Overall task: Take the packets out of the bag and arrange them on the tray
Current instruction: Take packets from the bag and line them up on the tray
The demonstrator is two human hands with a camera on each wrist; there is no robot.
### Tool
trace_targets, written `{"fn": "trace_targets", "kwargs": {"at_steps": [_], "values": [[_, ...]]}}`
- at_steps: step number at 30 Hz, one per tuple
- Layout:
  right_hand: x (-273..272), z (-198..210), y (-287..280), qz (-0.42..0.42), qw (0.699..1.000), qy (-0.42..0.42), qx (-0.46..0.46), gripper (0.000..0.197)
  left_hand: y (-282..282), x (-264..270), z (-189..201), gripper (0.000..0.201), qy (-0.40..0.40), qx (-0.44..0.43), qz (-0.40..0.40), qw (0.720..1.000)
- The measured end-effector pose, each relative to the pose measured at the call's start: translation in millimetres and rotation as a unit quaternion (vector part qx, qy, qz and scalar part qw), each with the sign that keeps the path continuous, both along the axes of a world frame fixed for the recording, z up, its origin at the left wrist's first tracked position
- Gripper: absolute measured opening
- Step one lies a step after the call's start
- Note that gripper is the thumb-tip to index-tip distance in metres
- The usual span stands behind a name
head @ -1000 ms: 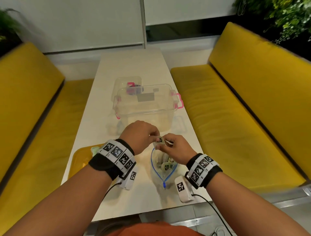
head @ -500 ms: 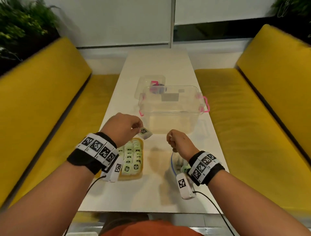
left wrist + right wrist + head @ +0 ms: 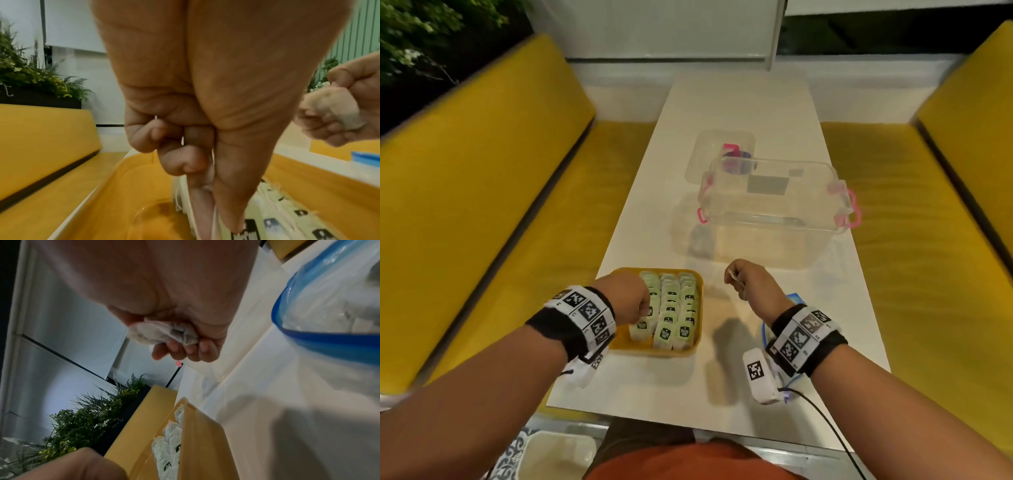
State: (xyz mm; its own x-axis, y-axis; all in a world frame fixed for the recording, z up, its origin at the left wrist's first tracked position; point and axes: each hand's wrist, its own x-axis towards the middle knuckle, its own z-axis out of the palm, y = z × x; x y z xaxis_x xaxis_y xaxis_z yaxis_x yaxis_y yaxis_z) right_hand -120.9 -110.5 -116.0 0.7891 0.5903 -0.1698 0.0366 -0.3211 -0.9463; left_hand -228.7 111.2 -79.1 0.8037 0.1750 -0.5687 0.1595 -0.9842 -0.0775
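A yellow tray (image 3: 698,308) sits on the white table and holds rows of pale green packets (image 3: 674,315). My left hand (image 3: 642,310) reaches down into the tray's left column. In the left wrist view my left hand (image 3: 222,227) pinches a packet (image 3: 202,216) between thumb and forefinger among the stacked ones. My right hand (image 3: 734,282) hovers right of the tray, fist curled round another packet (image 3: 164,332). The clear bag with a blue zip rim (image 3: 329,337) lies on the table under my right wrist, mostly hidden in the head view.
A clear plastic box with pink latches (image 3: 774,212) stands beyond the tray, its lid (image 3: 722,154) lying behind it. Yellow benches (image 3: 482,205) run along both sides of the narrow table. The table's near edge (image 3: 688,421) is just below my wrists.
My left hand carried a packet from the bag leftward and lowered it into the tray. My right hand rose off the bag gripping another packet. The head view swung left.
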Motion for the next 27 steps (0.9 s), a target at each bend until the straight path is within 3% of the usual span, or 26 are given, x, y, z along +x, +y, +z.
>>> {"fn": "trace_targets", "kwargs": {"at_steps": [4,13,17,21,27], "values": [[0.5,-6.0,5.4,-0.01,1.0,0.009,-0.013,0.013,-0.4,10.2,-15.0,0.018,0.014,0.008,-0.005,1.0],[-0.7,-10.3,12.4,0.046,0.999,-0.016,-0.001,0.014,9.2,16.7,-25.0,0.013,-0.01,-0.025,0.027,0.999],[-0.5,-11.2,22.2,0.045,0.999,-0.022,0.009,0.014,14.7,16.0,-2.7,0.022,-0.109,-0.098,0.039,0.988],[-2.9,-2.0,34.9,0.067,0.997,-0.038,0.005,0.015,3.9,13.0,24.1,0.035,-0.196,-0.244,0.057,0.948],[-7.9,3.2,46.6,0.077,0.995,0.012,0.055,0.028,-9.8,15.6,27.0,0.012,-0.287,-0.198,0.035,0.937]]}}
